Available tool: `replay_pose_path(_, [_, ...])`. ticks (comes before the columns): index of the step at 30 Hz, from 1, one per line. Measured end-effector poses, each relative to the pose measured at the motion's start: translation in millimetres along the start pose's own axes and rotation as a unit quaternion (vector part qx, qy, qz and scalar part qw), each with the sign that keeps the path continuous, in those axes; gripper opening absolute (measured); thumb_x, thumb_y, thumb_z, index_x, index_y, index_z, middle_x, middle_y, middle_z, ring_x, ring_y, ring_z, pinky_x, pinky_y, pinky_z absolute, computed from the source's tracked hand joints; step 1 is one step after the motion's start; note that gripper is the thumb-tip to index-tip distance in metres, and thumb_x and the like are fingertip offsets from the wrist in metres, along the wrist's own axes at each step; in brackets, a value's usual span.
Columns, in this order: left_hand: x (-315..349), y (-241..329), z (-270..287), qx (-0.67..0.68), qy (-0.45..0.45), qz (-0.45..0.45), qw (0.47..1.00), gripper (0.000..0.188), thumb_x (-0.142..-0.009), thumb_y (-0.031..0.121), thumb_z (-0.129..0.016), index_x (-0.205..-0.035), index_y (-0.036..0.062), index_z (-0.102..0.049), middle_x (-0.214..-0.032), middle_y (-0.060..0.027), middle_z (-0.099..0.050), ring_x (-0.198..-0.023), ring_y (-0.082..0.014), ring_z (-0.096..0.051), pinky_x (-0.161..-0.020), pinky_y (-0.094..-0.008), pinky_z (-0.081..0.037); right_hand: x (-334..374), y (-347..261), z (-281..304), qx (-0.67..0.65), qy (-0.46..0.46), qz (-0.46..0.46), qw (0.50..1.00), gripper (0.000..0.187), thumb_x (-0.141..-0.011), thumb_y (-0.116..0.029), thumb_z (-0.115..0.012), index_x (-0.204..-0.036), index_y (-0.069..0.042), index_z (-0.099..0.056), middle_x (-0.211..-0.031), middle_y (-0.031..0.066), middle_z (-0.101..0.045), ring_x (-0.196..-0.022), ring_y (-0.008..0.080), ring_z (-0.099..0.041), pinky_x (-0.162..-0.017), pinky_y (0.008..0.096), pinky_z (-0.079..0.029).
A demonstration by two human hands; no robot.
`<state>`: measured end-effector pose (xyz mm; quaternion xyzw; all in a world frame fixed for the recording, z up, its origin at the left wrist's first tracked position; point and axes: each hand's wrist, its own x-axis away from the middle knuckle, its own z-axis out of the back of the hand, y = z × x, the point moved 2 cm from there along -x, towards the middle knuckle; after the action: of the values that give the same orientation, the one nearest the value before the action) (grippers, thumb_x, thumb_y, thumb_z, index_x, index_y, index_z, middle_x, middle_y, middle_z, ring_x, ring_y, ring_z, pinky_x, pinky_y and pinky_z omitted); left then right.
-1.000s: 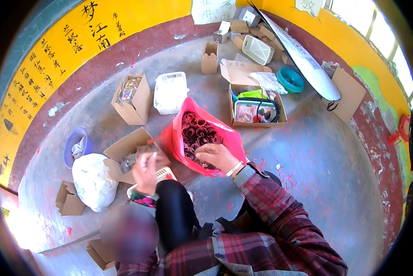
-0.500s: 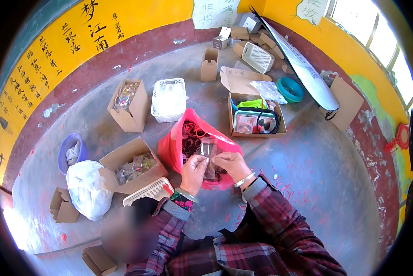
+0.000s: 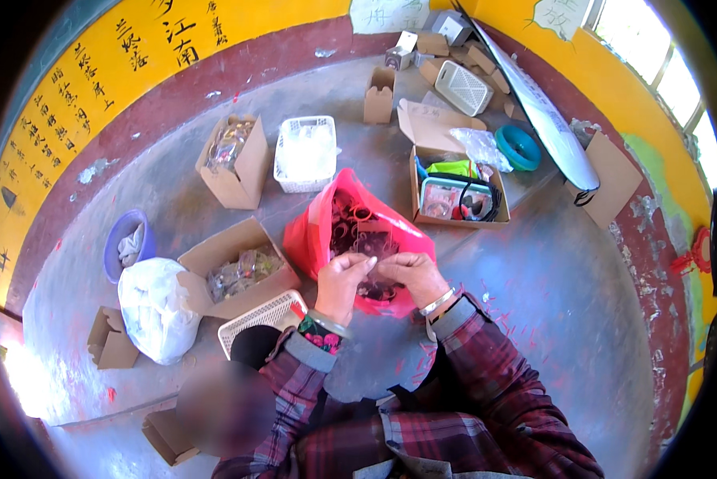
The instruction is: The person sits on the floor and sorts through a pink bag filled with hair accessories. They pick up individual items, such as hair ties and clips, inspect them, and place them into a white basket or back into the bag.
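Item held: one small clear bag (image 3: pixel 374 238), positioned above the mouth of a red bag (image 3: pixel 309 230) that stands on the floor (image 3: pixel 534 319). Dark rings (image 3: pixel 342 206) inside the red bag show through the film.

Left hand (image 3: pixel 342 279): thumb and fingertips pinched together on the near edge of the clear bag. Right hand (image 3: pixel 416 276): likewise pinched on the near edge, just beside the left. The far end of the film projects away from both, without support. Whether the held edge is the bag's mouth cannot be told.

Handling assessment: the clear bag is judged very light, thin and limp, likely slippery, with layers apt to cling. Breakage is unlikely; creasing or a split from hard pulling is the likelier fault. The sound hold is a fingertip pinch near the corners of one edge, one layer to each hand if the layers are to be parted.

The red bag appears soft-walled and best taken by its rim. The rings look small and light; their stretch cannot be confirmed.

Adjacent, left side: a cardboard box (image 3: pixel 264 292) containing clear packets (image 3: pixel 242 271).
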<state>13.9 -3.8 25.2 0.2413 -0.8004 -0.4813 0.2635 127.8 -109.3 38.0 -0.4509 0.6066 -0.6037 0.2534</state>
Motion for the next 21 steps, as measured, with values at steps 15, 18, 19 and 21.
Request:
replay_pose_path(15, [-3.4, 1.6, 7.5, 0.088, -0.019, 0.057, 0.994, 0.018, -0.086, 0.02, -0.06, -0.094, 0.0041, -0.062, -0.089, -0.0027, -0.063, -0.082, -0.0105, -0.056, -0.076, -0.0252, -0.043, -6.9, 9.6, -7.3, 0.089, 0.006, 0.021, 0.996, 0.007, -0.078, -0.006, -0.066, -0.078, 0.002, -0.065, -0.069, 0.0007, -0.062, -0.062, 0.0068, -0.055, -0.058, 0.0215, -0.044])
replay_pose_path(18, [-4.7, 0.6, 9.7, 0.091, -0.013, 0.053, 0.994, 0.018, -0.086, 0.02, -0.06, -0.092, 0.0032, -0.062, -0.086, -0.0033, -0.063, -0.08, -0.0103, -0.057, -0.076, -0.0253, -0.043, -9.6, 12.3, -7.8, 0.077, -0.014, 0.027, 0.997, 0.009, -0.077, -0.008, -0.067, -0.077, 0.001, -0.065, -0.067, -0.0012, -0.059, -0.06, 0.005, -0.051, -0.054, 0.0205, -0.04])
replay_pose_path(19, [-5.6, -1.1, 10.5, 0.094, -0.012, 0.051, 0.994, 0.018, -0.086, 0.02, -0.06, -0.093, 0.0028, -0.062, -0.086, -0.0036, -0.063, -0.08, -0.0105, -0.057, -0.076, -0.0252, -0.043, -10.3, 13.4, -8.1, 0.072, -0.022, 0.03, 0.997, 0.01, -0.077, -0.01, -0.067, -0.077, 0.0, -0.065, -0.066, -0.0021, -0.058, -0.059, 0.0041, -0.049, -0.052, 0.02, -0.038])
replay_pose_path(21, [-6.9, -3.1, 12.8, 0.092, -0.007, 0.047, 0.995, 0.019, -0.086, 0.019, -0.061, -0.093, 0.0021, -0.062, -0.086, -0.0042, -0.063, -0.079, -0.0107, -0.057, -0.075, -0.0251, -0.043, -7.8, 7.8, -11.5, 0.096, -0.008, 0.022, 0.995, 0.011, -0.078, -0.01, -0.067, -0.079, 0.0, -0.065, -0.069, -0.0018, -0.059, -0.063, 0.0042, -0.05, -0.055, 0.0199, -0.039])
